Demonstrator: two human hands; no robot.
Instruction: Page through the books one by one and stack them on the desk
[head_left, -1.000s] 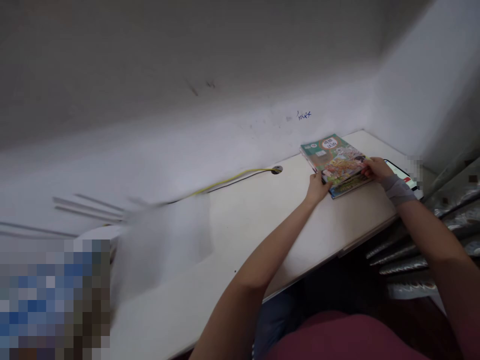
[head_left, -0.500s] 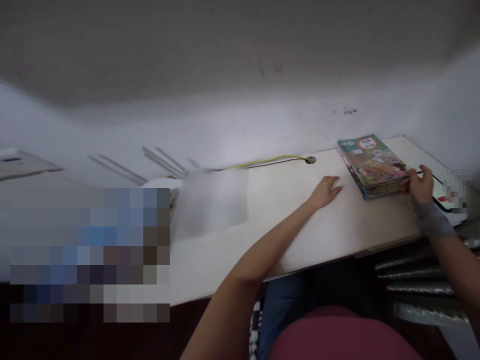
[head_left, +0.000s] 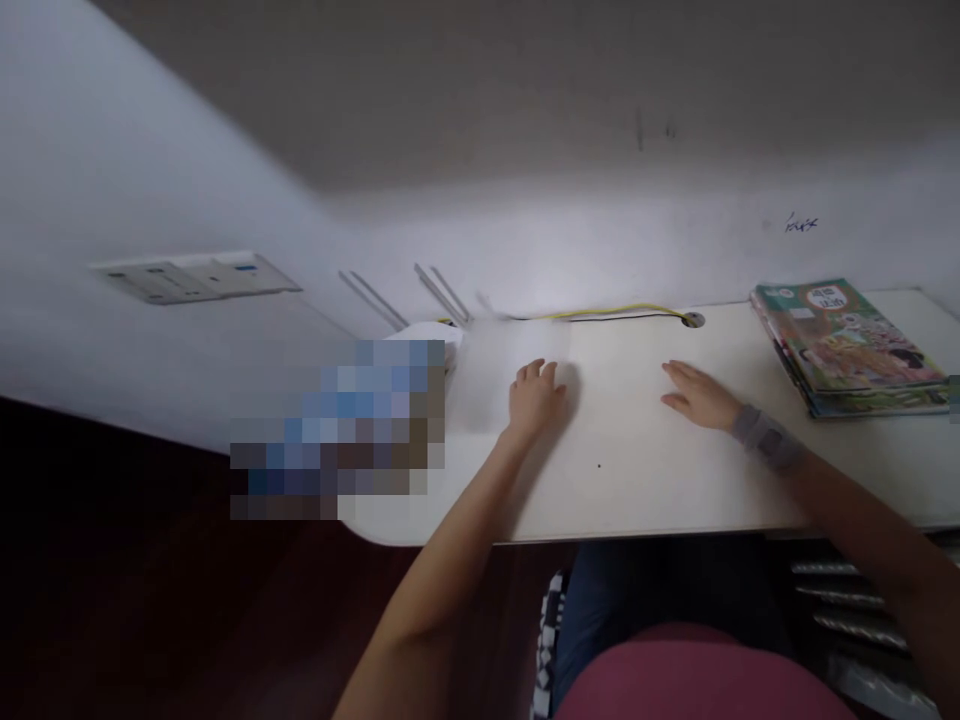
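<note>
At our eleven o'clock, we are holding our left hand (head_left: 535, 402) loosely spread over the sheet (head_left: 484, 388), contact unclear; at twelve, our right hand (head_left: 703, 396) is hanging relaxed and empty. At one, books (head_left: 851, 342) are lying stacked, probably to stay together.

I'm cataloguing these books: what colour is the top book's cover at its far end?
The top book is mostly green there; best in head view.

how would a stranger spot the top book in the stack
On the white desk, right of the right hand, books lie stacked near the wall. The top book has a white circle on its green upper cover, above a colourful picture; those beneath it show only narrow strips.
</note>
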